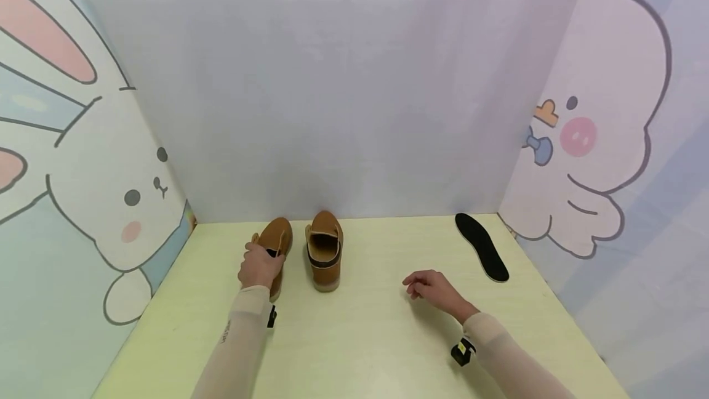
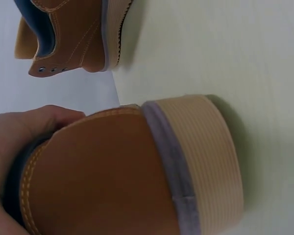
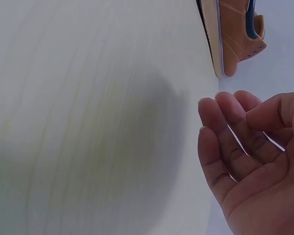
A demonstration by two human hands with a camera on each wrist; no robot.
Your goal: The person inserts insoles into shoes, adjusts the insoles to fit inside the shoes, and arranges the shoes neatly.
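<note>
Two brown shoes with stitched seams stand side by side on the table. My left hand (image 1: 259, 265) grips the left shoe (image 1: 277, 231) at its opening, the thumb on the right side. Close up in the left wrist view, that shoe's heel (image 2: 103, 171) shows a pale ribbed sole, and part of the hand curls over the collar. The right shoe (image 1: 327, 273) stands untouched, toe toward the back wall. Over the table's right half hovers my right hand (image 1: 437, 291), fingers loosely bent and holding nothing.
A black insole (image 1: 482, 248) lies flat at the table's right side, beyond my right hand. The pale wood-grain table (image 1: 365, 337) meets a whitish curtain (image 1: 354, 109) at the back. Side walls carry a cartoon rabbit (image 1: 105, 202) and a cartoon chick (image 1: 609, 79).
</note>
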